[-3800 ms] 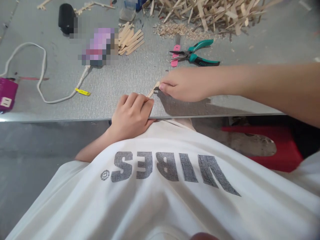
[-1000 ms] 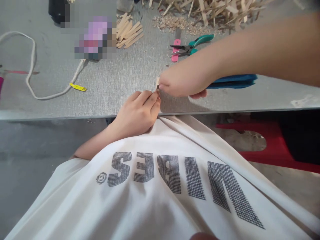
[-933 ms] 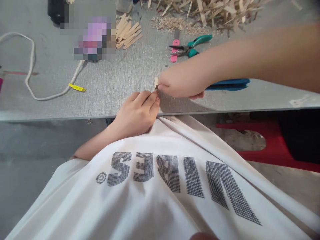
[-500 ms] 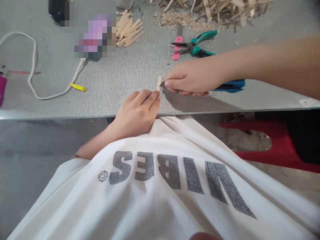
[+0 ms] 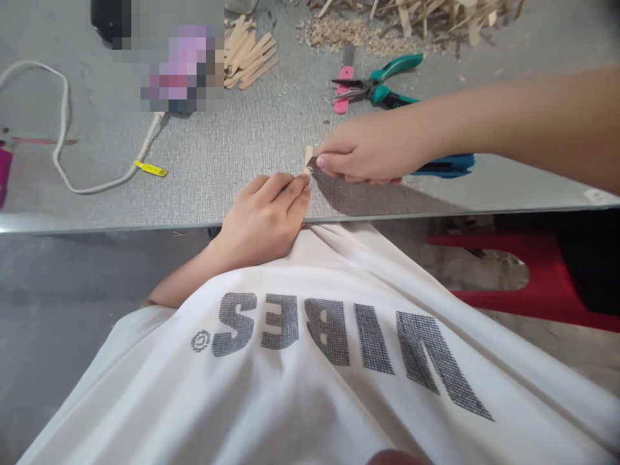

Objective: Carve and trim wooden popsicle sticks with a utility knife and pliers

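My left hand (image 5: pixel 271 216) rests at the table's near edge, its fingers closed on a pale wooden stick (image 5: pixel 309 154) whose end sticks out past the fingertips. My right hand (image 5: pixel 361 152) is wrapped round a blue-handled knife (image 5: pixel 445 166). The knife's short blade (image 5: pixel 311 163) lies against the stick, just beyond the left fingertips. Part of the handle is hidden under the right palm and wrist. Behind the right hand lie green-handled pliers (image 5: pixel 375 87), across a pink-handled tool (image 5: pixel 343 90).
Flat wooden sticks (image 5: pixel 249 55) lie in a pile at the back, with shavings (image 5: pixel 334 32) and scraps (image 5: pixel 436 16) to their right. A white cable (image 5: pixel 62 129) with a yellow tag (image 5: pixel 151 168) curves across the left. A red stool (image 5: pixel 547 278) stands below the table's right side.
The knife blade has shifted slightly left, onto the stick, along with my right hand. My left hand keeps its hold on the stick.
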Demonstrator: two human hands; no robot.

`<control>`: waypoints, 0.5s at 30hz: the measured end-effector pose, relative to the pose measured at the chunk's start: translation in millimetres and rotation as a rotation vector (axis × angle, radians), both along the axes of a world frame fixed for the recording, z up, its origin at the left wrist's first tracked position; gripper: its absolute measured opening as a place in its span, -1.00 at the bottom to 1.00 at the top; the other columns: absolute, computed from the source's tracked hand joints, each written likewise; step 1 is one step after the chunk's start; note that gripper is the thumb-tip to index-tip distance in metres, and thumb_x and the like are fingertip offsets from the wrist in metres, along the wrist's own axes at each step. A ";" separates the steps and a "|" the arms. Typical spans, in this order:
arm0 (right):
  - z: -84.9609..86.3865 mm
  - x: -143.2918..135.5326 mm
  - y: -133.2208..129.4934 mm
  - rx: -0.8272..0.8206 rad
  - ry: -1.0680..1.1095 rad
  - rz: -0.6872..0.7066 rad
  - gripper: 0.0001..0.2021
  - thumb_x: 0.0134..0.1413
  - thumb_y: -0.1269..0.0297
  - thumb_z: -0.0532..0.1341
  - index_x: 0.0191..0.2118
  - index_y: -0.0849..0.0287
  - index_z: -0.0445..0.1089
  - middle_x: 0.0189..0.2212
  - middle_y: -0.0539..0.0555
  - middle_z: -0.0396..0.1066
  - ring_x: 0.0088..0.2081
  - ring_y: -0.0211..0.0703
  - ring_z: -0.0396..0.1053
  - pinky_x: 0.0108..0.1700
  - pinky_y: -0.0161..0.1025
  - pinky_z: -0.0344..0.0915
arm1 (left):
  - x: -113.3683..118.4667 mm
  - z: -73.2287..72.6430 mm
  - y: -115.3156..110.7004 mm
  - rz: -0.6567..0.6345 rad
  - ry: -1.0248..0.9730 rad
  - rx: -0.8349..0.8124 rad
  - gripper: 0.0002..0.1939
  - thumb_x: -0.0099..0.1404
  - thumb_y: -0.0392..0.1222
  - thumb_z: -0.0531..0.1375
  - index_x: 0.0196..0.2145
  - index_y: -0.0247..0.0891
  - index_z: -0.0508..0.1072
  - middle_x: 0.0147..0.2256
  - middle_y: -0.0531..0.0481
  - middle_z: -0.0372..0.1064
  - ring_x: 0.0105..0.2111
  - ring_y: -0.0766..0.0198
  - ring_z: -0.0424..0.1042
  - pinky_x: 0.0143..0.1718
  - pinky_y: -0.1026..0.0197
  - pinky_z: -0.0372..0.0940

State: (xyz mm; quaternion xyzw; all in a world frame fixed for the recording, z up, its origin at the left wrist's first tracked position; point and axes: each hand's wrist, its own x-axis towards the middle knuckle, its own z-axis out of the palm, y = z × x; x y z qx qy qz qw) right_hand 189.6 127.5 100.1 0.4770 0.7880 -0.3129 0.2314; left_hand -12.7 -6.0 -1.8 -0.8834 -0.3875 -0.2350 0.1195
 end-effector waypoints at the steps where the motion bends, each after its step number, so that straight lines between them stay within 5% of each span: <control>1: 1.1 -1.5 -1.7 0.003 -0.012 0.001 -0.44 0.76 0.07 0.07 -0.36 0.25 0.41 -0.56 -0.13 0.31 -0.45 -0.38 0.33 -0.23 -0.22 0.23 | -0.2 -0.3 0.0 0.000 0.002 -0.001 -0.60 0.71 -0.18 0.09 0.24 -0.42 0.61 0.28 -0.40 0.64 0.18 -0.13 0.60 0.08 -0.18 0.51; 6: 3.1 -7.4 -9.5 0.049 -0.031 -0.014 -0.46 0.77 0.13 0.10 -0.41 0.18 0.32 -0.70 -0.17 0.19 -0.68 -0.45 0.12 -0.45 -0.29 0.06 | -0.5 -1.2 0.1 -0.009 -0.022 0.003 -0.61 0.70 -0.19 0.11 0.24 -0.44 0.60 0.27 -0.41 0.64 0.17 -0.13 0.60 0.08 -0.17 0.49; 10: -13.1 4.8 7.8 0.069 0.262 -0.154 -0.48 0.62 0.16 0.36 -0.46 0.18 0.30 -0.69 -0.16 0.26 -0.69 -0.50 0.18 -0.53 -0.39 0.09 | 0.1 -0.1 0.3 -0.003 0.000 0.022 -0.61 0.71 -0.17 0.10 0.22 -0.44 0.61 0.26 -0.39 0.65 0.15 -0.11 0.60 0.08 -0.16 0.49; 15: -36.5 19.1 47.8 -0.025 0.205 0.244 -0.52 0.63 0.22 0.33 -0.44 0.24 0.41 -0.73 -0.19 0.27 -0.76 -0.54 0.18 -0.64 -0.51 -0.05 | 0.3 0.1 1.0 -0.004 0.010 0.029 -0.60 0.71 -0.15 0.09 0.20 -0.44 0.62 0.25 -0.41 0.65 0.14 -0.14 0.60 0.06 -0.19 0.50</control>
